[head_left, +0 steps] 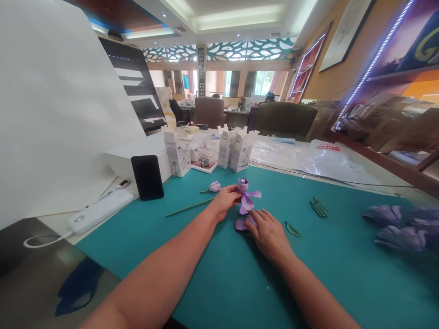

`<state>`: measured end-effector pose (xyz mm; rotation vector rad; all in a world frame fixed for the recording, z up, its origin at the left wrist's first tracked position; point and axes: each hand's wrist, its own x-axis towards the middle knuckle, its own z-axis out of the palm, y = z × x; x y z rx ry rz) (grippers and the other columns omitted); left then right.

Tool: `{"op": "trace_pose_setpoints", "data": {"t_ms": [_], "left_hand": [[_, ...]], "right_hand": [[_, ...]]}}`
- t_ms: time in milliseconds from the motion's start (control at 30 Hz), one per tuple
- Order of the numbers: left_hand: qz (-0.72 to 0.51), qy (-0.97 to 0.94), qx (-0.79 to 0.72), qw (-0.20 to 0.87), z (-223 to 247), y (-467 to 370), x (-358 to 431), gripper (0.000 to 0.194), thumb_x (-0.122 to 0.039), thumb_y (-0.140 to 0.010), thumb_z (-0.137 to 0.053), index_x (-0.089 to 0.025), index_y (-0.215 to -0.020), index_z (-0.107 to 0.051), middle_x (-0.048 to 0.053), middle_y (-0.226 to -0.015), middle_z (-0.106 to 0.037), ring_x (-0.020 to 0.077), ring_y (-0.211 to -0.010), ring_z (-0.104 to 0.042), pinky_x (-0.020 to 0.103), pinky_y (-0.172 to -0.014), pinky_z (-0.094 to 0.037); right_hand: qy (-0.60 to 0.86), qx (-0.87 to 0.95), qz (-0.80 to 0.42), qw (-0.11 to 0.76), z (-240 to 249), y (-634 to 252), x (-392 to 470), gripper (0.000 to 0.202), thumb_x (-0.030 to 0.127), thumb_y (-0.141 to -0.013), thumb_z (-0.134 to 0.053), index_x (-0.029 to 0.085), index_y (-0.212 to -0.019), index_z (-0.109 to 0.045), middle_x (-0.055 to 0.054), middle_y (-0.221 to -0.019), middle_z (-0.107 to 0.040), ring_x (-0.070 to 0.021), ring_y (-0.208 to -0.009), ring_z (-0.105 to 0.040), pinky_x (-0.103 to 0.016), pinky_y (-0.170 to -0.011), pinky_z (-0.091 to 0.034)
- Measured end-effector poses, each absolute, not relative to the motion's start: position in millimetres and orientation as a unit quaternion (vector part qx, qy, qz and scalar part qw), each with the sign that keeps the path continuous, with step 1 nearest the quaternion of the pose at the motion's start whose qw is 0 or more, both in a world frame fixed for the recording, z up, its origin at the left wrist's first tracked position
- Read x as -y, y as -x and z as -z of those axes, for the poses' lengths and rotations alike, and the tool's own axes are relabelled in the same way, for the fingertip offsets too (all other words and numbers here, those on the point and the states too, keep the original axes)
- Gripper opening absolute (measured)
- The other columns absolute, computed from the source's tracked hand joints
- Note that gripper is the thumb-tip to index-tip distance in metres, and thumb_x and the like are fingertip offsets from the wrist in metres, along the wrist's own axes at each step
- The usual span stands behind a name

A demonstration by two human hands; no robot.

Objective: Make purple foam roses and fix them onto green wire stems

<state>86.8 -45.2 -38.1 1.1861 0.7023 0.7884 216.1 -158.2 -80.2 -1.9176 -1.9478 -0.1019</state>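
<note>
A purple flower with a cupped centre and spread lower petals stands above the green mat. My left hand is closed on its left side, fingertips partly hidden behind it. Just below the flower, my right hand has its fingers on a loose purple petal piece lying on the mat. A small pale purple bud lies beyond my left hand, and a long green stem runs toward my left wrist. A green leaf is right of my right hand.
Short green stems and several purple flowers lie to the right. A black phone leans upright at the left, near a white power strip. White boxes and plastic wrap line the mat's far edge.
</note>
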Motion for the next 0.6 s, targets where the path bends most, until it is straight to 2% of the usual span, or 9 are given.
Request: {"op": "trace_pose_setpoints", "data": {"t_ms": [133,267,433,600], "left_hand": [[-0.33,-0.509,-0.301,0.736,43,-94,51,0.022,-0.02,-0.067,-0.066,-0.014,-0.088,-0.064,0.003,-0.08,-0.065,0.0116,-0.071,-0.059,0.024,-0.069,-0.042],[-0.324,-0.496,-0.292,0.751,45,-99,55,0.017,-0.015,-0.068,-0.064,-0.013,-0.085,-0.064,0.003,-0.077,-0.065,0.0102,-0.066,-0.059,0.022,-0.066,-0.043],[-0.316,-0.48,-0.291,0.765,44,-100,56,0.014,-0.014,-0.068,-0.065,-0.013,-0.083,-0.064,0.003,-0.075,-0.065,0.0108,-0.065,-0.06,0.024,-0.068,-0.044],[-0.316,-0.476,-0.286,0.769,47,-103,58,0.012,-0.012,-0.069,-0.064,-0.013,-0.082,-0.064,0.003,-0.073,-0.065,0.0106,-0.064,-0.06,0.024,-0.067,-0.044]], "right_hand": [[0.716,0.682,0.026,0.145,82,-214,157,0.044,0.046,-0.093,-0.03,0.022,-0.117,-0.058,-0.011,-0.125,-0.059,-0.0336,-0.128,-0.039,-0.054,-0.095,-0.035],[0.71,0.687,0.019,0.151,79,-214,157,0.041,0.042,-0.094,-0.027,0.023,-0.106,-0.062,-0.01,-0.117,-0.063,-0.031,-0.127,-0.041,-0.051,-0.094,-0.035],[0.685,0.705,0.012,0.183,78,-216,156,0.038,0.037,-0.094,-0.03,0.023,-0.112,-0.061,-0.01,-0.116,-0.064,-0.0262,-0.119,-0.048,-0.043,-0.094,-0.037],[0.682,0.707,0.014,0.186,80,-216,157,0.037,0.036,-0.093,-0.032,0.024,-0.116,-0.059,-0.009,-0.12,-0.061,-0.0266,-0.118,-0.047,-0.045,-0.094,-0.038]]}}
